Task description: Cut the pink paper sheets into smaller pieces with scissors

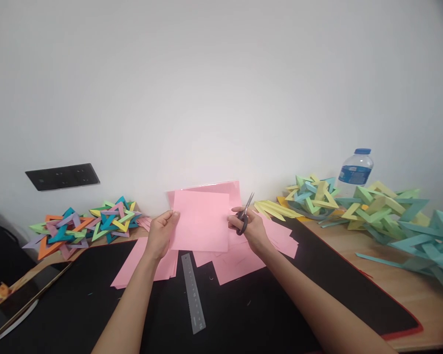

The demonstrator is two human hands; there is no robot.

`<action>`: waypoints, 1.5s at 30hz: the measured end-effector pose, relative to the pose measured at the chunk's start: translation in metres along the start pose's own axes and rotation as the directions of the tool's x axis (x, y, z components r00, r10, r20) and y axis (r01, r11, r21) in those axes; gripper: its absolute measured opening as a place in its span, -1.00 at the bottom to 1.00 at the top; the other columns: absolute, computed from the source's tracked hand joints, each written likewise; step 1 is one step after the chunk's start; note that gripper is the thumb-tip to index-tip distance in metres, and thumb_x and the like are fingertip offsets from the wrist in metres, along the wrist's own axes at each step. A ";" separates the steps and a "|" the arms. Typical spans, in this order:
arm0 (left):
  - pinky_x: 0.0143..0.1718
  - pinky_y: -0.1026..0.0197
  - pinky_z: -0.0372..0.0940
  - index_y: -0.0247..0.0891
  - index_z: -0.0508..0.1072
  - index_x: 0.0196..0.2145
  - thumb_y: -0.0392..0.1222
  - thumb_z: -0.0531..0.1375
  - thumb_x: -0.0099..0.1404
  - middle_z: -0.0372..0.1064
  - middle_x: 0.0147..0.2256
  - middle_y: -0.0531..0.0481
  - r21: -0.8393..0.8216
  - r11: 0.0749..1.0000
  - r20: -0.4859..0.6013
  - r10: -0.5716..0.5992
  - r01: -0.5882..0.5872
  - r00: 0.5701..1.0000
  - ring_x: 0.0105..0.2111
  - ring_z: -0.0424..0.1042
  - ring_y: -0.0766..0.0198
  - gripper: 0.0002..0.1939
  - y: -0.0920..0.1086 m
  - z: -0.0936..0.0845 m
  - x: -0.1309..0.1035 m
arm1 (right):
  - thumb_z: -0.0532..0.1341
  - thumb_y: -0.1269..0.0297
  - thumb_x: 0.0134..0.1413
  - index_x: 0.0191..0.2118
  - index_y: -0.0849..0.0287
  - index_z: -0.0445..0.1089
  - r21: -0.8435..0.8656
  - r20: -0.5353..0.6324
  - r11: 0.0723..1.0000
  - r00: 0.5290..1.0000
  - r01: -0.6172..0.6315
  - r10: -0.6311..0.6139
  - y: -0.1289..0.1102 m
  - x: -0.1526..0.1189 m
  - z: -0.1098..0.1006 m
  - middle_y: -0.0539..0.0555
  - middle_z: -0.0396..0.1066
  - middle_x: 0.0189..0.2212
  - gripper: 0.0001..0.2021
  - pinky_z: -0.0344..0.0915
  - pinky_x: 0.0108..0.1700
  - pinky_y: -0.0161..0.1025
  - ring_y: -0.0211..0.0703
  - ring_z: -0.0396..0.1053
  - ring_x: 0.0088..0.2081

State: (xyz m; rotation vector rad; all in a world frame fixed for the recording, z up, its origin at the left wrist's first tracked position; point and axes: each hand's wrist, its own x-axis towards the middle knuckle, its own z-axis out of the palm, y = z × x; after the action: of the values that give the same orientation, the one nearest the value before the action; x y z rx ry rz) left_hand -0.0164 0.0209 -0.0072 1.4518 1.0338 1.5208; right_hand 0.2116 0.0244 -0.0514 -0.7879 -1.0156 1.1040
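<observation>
A square sheet of pink paper [201, 221] is held up in front of me. My left hand [160, 233] pinches its left edge between thumb and fingers. Scissors [242, 220] with dark handles hang on the fingers of my right hand [254, 233], blades pointing up and away. The fingertips of that same hand are at the sheet's right edge. Below lie a stack of pink paper [133, 265] on the left and loose pink pieces [239, 265] on the right. A metal ruler [193, 294] rests between my forearms.
A black desk mat [280, 314] with a red edge covers much of the wooden desk. Multicoloured folded-paper stars [114, 219] stand at left, green and blue ones [387, 206] at right. Also there: yellow strips [276, 210], a water bottle [356, 169], a phone [25, 297].
</observation>
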 end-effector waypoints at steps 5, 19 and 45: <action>-0.32 0.26 0.31 -0.31 0.52 -0.35 0.01 0.32 0.01 0.48 -0.44 0.00 -0.036 0.997 0.070 -0.067 0.070 0.995 -0.37 0.43 0.22 -0.66 0.004 0.001 -0.003 | 0.41 0.22 -0.42 -0.29 0.22 0.33 -0.003 -0.046 1.000 0.999 0.000 0.000 -0.002 -0.001 0.001 -0.04 0.31 -0.54 -0.55 0.26 -0.41 -0.24 -0.27 0.27 -0.50; -0.34 0.21 0.34 -0.36 0.56 -0.37 -0.06 0.33 0.00 0.51 -0.41 -0.07 0.040 0.998 0.096 -0.043 0.040 0.994 -0.38 0.43 0.18 -0.70 0.007 0.002 -0.006 | 0.42 0.23 -0.42 -0.31 0.19 0.31 0.093 -0.119 0.996 0.993 0.017 -0.006 -0.006 0.000 0.001 -0.07 0.30 -0.55 -0.56 0.30 -0.34 -0.21 -0.28 0.29 -0.50; -0.55 0.34 0.12 -0.30 0.44 -0.05 0.09 0.33 -0.03 0.24 -0.63 0.12 0.019 0.977 0.240 -0.209 0.210 0.948 -0.59 0.23 0.37 -0.38 0.021 -0.011 -0.006 | 0.43 0.21 -0.45 -0.35 0.21 0.40 -0.038 0.066 0.999 0.997 -0.032 0.035 -0.008 -0.004 0.002 -0.14 0.14 -0.64 -0.59 0.04 -0.56 -0.35 -0.39 0.09 -0.60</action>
State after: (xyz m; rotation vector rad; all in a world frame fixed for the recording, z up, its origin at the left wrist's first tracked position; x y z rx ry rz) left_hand -0.0267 0.0070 0.0094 1.4310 0.9988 1.1645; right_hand 0.2120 0.0183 -0.0445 -0.8047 -1.0844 1.1495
